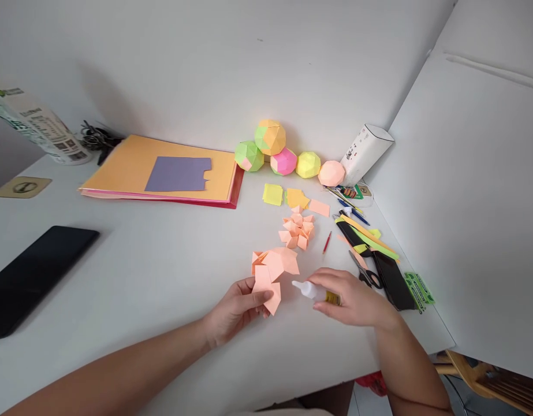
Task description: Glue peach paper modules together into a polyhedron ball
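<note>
Peach paper (275, 264) sat pinched in the left hand (235, 306), steadied for glue. The right hand (350, 297) gripped the bottle (316, 293), nozzle inward.

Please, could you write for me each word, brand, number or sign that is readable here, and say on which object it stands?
No text can be read with certainty:
Tall white package: green and dark print, too blurred.
Small bottle in the right hand: yellow label, too small.
Green packets: print too small.
White box: small dark marks, unreadable.
Tan card: round dark emblem, unclear.
</note>
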The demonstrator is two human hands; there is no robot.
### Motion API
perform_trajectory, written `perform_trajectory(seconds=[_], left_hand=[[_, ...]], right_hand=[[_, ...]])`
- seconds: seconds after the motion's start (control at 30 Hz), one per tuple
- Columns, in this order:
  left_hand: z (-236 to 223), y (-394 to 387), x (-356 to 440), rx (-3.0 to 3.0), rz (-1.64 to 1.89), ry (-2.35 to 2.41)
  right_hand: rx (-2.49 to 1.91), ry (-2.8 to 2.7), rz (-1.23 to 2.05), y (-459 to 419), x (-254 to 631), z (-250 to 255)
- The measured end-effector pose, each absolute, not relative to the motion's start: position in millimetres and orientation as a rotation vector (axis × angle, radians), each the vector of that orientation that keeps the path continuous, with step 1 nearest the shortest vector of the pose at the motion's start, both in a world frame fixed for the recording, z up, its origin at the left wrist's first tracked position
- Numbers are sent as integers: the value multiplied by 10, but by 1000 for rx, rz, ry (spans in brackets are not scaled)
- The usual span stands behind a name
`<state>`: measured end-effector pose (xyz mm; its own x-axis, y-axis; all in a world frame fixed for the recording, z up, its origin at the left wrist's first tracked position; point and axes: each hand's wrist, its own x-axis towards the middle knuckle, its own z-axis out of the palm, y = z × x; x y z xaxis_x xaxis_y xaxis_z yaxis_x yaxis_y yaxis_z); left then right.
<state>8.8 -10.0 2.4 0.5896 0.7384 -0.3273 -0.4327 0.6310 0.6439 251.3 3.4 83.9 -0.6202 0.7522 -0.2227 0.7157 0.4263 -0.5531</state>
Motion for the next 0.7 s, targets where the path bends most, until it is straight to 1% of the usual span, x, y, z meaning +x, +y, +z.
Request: perform_trajectory(seconds=[0.17, 0.3, 0.7], left_hand=[[79, -102, 94, 567, 721, 595], [91, -103, 92, 548, 696, 600], [84, -93, 86, 514, 693, 609]], right_hand=[[-1264, -2618, 909, -82, 2299, 748], [-1276, -2651, 847, -97, 2261, 704], [-1353, -2681, 820, -117, 2197, 719]])
